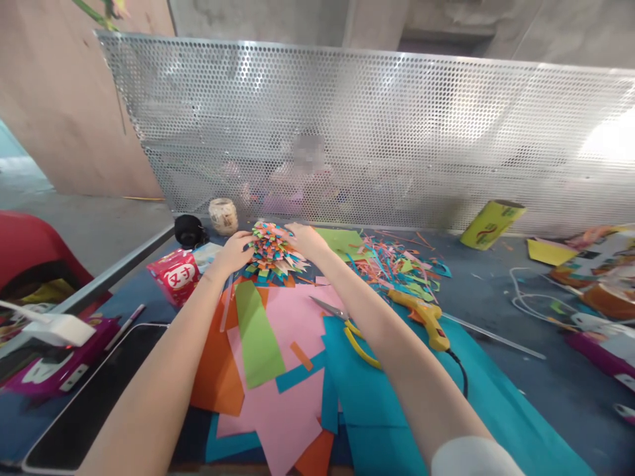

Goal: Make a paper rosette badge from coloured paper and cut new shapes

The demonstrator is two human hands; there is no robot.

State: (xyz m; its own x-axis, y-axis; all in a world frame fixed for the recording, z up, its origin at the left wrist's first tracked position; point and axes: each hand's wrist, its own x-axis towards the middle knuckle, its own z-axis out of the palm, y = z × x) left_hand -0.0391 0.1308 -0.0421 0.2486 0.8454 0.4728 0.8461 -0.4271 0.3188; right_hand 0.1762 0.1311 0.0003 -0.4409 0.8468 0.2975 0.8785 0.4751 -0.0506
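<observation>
Bracketing a multicoloured paper-strip pompom, the person's left hand lies against its left flank and the right hand over its upper right side. It sits at the far part of the blue surface, just beyond the pink paper and near the perforated metal screen.

The step in hand looks like steadying or arranging the cut strips. The left grip is curled at the pompom's edge; the right grip reaches over with fingers bent down. Since the fingertips are partly hidden among the strips, I cannot tell whether either grip pinches the paper or only rests on it. The next move seems to call for light, balanced contact from both sides, lest the thin strips crease.

The pompom has a domed, nearly round outline, so no long axis stands out clearly. Its strips radiate outward, the lower ones fanning toward the wearer and to the right.

Scissors and a yellow glue gun lie nearer the wearer, with loose shredded paper to the pompom's right.
</observation>
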